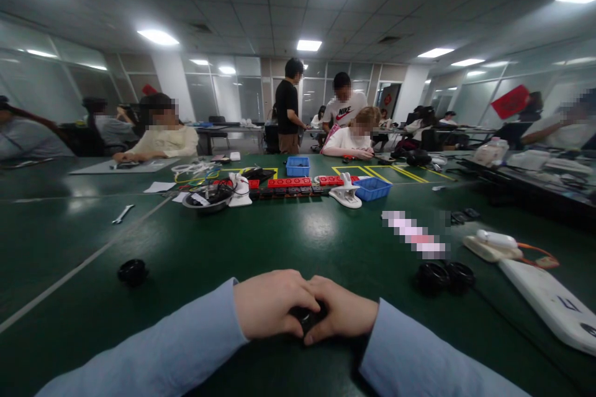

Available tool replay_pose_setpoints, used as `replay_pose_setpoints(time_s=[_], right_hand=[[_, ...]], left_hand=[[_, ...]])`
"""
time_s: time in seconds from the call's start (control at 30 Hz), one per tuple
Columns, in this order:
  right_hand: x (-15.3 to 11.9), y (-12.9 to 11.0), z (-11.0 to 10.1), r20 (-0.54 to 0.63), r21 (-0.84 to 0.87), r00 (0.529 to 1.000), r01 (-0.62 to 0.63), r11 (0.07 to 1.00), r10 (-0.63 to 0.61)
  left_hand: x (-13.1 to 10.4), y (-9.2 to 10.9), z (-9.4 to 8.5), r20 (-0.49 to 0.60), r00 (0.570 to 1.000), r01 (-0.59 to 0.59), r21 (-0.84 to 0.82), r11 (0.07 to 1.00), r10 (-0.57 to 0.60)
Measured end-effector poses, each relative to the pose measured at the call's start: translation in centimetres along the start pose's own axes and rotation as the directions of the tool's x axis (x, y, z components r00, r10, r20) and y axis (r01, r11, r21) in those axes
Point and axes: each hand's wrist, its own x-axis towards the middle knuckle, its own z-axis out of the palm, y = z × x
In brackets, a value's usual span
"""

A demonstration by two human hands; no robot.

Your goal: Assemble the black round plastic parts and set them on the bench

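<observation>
Both my hands meet at the near middle of the green table (223, 242), wrapped round a small black part (308, 317). Fingers and thumbs cover most of it, so its exact kind cannot be made out. My left hand (274, 304) closes over it from the left, and my right hand (342, 309) grips it from the right with fingertips touching the left hand. A black round ring-like part (133, 272) lies apart on the left. To the right, two similar black round parts (433, 277) sit side by side.
Farther off are a wrench (123, 214), a metal bowl (205, 206) of black parts, red power strips (288, 182), a white clamp stand (346, 192) and blue baskets (374, 188). A white power bank-like slab (549, 304) lies at right. Several people sit or stand beyond.
</observation>
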Motion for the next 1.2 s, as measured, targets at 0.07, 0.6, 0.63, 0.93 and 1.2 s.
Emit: replay_pose_setpoints(time_s=[0.07,0.6,0.63,0.93,1.2], right_hand=[[0.0,0.0,0.1,-0.008,-0.011,1.0,-0.013,1.0,0.013],[0.2,-0.1,0.1,-0.016,-0.06,1.0,-0.012,0.998,0.011],[0.2,-0.2,0.1,-0.023,-0.058,1.0,-0.015,0.998,0.013],[0.1,-0.4,0.1,-0.005,-0.063,0.998,-0.059,0.996,0.059],[0.1,0.2,0.4,-0.041,-0.009,0.999,-0.007,1.0,0.006]], left_hand=[[0.1,0.5,0.1,-0.022,0.999,0.05,0.019,0.999,-0.049],[2.1,3.5,4.3,-0.294,0.79,0.612,0.311,0.727,-0.538],[2.2,3.6,4.4,-0.316,0.77,0.636,0.299,0.711,-0.555],[2.1,3.3,4.2,-0.384,0.695,0.71,0.232,0.665,-0.608],[0.5,2.1,1.1,-0.269,0.924,0.324,0.17,0.931,-0.272]])
